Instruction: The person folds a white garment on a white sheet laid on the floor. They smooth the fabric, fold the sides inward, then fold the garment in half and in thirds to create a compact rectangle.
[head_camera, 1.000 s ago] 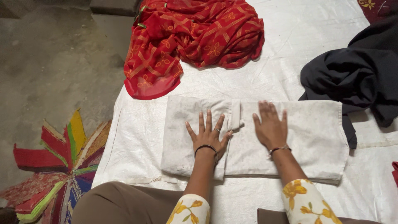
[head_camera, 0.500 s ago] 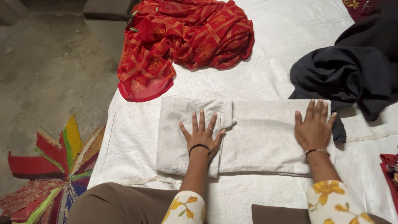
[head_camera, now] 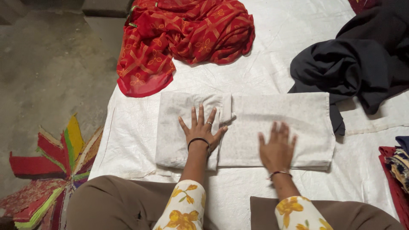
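head | right hand [head_camera: 277,149] back mid-cloth [head_camera: 272,123] | left hand [head_camera: 202,131] unmoved

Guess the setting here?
Likely a home floor: a white sheet spread over bare concrete, loose clothes piled around, a patchwork mat beside it. Both hands press a folded cloth.

My right hand [head_camera: 277,150] is motion-blurred on the white cloth [head_camera: 272,123]. Right of that cloth, the black garment [head_camera: 362,64] and a red stack [head_camera: 394,174] run off frame.
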